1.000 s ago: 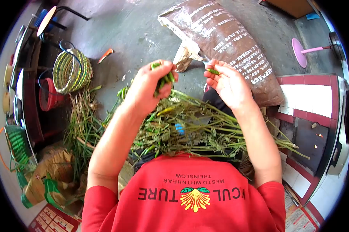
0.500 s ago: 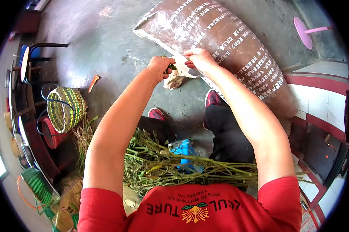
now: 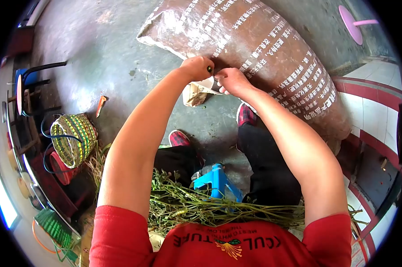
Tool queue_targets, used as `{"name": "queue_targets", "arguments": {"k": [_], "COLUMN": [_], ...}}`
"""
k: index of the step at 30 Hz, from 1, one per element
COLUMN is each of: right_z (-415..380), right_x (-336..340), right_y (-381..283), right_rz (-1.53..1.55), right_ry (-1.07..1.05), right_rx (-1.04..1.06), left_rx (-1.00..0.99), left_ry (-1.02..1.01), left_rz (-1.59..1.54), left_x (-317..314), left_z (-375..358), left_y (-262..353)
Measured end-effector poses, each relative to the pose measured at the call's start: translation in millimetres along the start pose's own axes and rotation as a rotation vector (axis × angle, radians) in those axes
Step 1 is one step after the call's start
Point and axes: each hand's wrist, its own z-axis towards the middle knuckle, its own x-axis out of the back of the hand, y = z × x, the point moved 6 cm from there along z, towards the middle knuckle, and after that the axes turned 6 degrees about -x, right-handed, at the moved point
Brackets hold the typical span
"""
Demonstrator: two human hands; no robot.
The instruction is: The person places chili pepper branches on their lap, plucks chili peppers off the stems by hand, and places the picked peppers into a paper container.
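My left hand is closed, with a small dark green piece showing at its fist. Just beside it, my right hand has its fingers pinched together; anything between them is too small to name. Both hands are over the near edge of a large brown sack with white printing. Below my left hand, a small pale printed bag sits on the floor. Long green leafy stems lie across in front of my body.
A blue plastic stool stands between my legs. At the left are a woven yellow-green basket, a red basket, a green basket and a chair. A pink round object is at the upper right.
My left hand has moved up and right, close to my right hand, and turned into a fist. My right hand is slightly lower. The whole view has shifted a little.
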Motion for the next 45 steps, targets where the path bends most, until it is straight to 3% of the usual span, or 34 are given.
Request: {"name": "queue_targets", "arguments": {"k": [6,16,18,20,22,25,27,29,30,32,35,39,44,45], "right_z": [-12,-31,-40,-77,-106,-155,-212,-258,-277,-309,-357,-371,-376,-373], "right_x": [4,17,30,34,31,1,-29,-61,-72,-83,-89,-62,-19,-16], "right_y": [-5,-17,-27,-51,-73,-89,-104,-104,-99,-89,-95,-80,-84,-84], "right_rz": [0.096,0.256,0.075,0.300,0.301,0.223,0.187,0.117,0.093,0.019,-0.192,-0.188,-0.443,-0.525], "right_ry": [-0.081,0.008,0.004,0.035,0.026,-0.114,-0.245,-0.512,-0.548,-0.596,-0.789,-0.684,-0.455,-0.265], "right_rx": [-0.065,-0.086,0.156,0.096,0.122,0.175,0.169,0.187,0.302,0.327,0.118,0.061,0.069,0.322], "left_rx": [-0.012,0.019,0.010,0.007,0.051,0.279,0.332,0.519,0.472,0.494,0.562,0.435,0.366,0.341], "left_ry": [-0.126,0.123,0.248,0.375,0.444,0.548,0.685,0.675,0.754,0.798,0.744,0.890,0.772,0.789], "left_rz": [0.132,0.112,0.057,0.033,-0.065,-0.270,-0.300,-0.445,-0.555,-0.838,-0.934,-1.330,-1.159,-1.106], "left_x": [-6,25,33,63,80,81,59,25,-4,-45,-58,-60,-62,-62], "left_z": [-4,-38,-54,-109,-173,-285,-347,-401,-420,-445,-462,-469,-448,-446], "left_y": [4,8,-8,4,3,6,7,16,12,22,59,85,119,120]}}
